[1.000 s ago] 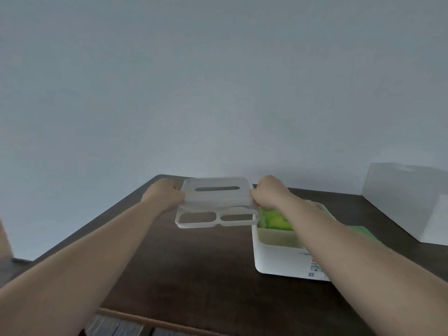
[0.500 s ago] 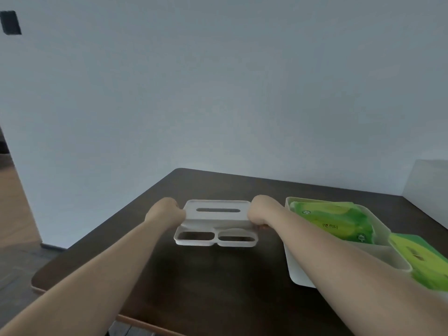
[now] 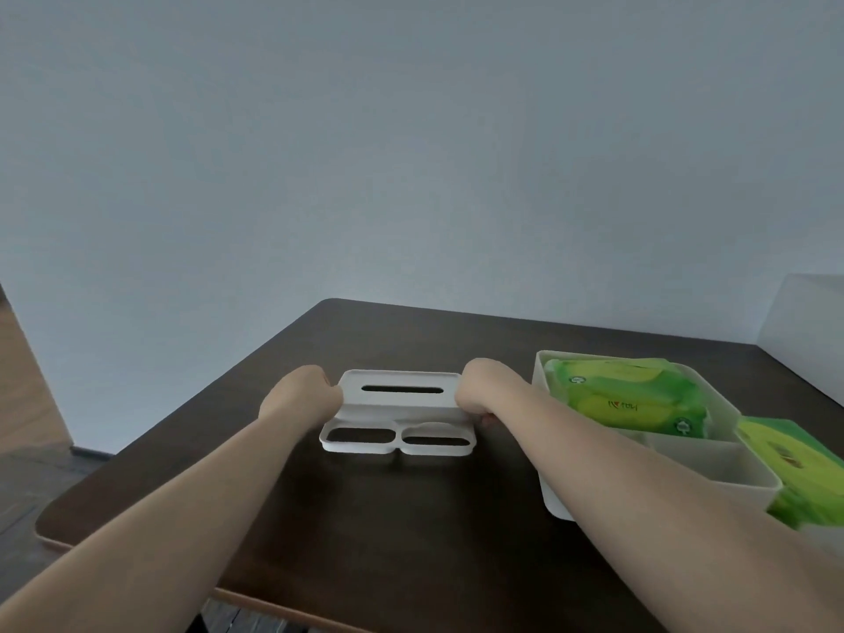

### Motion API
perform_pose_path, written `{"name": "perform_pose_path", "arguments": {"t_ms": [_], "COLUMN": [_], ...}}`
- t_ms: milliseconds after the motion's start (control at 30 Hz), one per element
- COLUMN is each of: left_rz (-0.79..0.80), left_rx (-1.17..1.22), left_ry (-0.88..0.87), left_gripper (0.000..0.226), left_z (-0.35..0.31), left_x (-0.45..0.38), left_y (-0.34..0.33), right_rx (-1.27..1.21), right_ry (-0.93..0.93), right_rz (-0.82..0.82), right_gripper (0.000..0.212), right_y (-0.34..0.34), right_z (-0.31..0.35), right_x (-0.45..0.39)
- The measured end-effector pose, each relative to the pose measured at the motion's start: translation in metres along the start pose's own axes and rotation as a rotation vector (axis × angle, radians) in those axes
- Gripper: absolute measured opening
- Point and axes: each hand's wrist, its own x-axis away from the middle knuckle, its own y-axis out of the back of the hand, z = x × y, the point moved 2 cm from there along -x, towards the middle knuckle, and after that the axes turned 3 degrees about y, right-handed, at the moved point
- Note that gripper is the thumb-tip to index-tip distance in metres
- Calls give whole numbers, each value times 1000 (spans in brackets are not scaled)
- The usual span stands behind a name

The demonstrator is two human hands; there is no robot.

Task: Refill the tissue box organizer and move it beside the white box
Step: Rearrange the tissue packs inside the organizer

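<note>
I count one white organizer lid [image 3: 402,408], one open organizer base [image 3: 712,468], and two green tissue packs. My left hand [image 3: 303,397] and right hand [image 3: 479,390] each close a grip on one end of the lid, which lies on the dark bench [image 3: 388,518] left of the base. One pack [image 3: 625,395] sits inside the base; the other [image 3: 794,472] lies just beside it on the right. The white box [image 3: 808,322] stands at the far right.

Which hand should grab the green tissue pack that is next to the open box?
Probably the right hand. Both hands grip the lid now, but the loose green pack lies far right, beyond the organizer base. The left hand would have to cross over the other arm.
</note>
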Motion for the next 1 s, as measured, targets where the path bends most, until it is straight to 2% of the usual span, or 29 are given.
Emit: {"name": "perform_pose_path", "arguments": {"t_ms": [200, 467, 600, 700, 767, 900, 1000], "left_rz": [-91, 29, 98, 100, 98, 88, 67], "left_rx": [-32, 116, 185, 108, 39, -97, -114], "left_ry": [-95, -290, -468, -615, -669, -688, -694], "left_gripper": [22, 15, 27, 37, 39, 28, 20], "left_z": [-34, -124, -172, -200, -213, -227, -234], "left_x": [15, 66, 99, 118, 125, 130, 134], "left_y": [18, 17, 5, -3, -9, -24, -30], "right_rx": [-80, -294, -323, -350, -365, -339, -284], "right_ry": [71, 103, 51, -27, -114, -309, -344], "right_rz": [-163, -489, -583, -656, -652, -468, -313], "right_gripper": [27, 30, 30, 21, 11, 38, 54], "right_y": [25, 68, 79, 81, 78, 59, 41], "right_z": [-10, -77, -122, -159, -185, -228, -248], "right_x": [24, 60, 76, 88, 96, 107, 108]}}
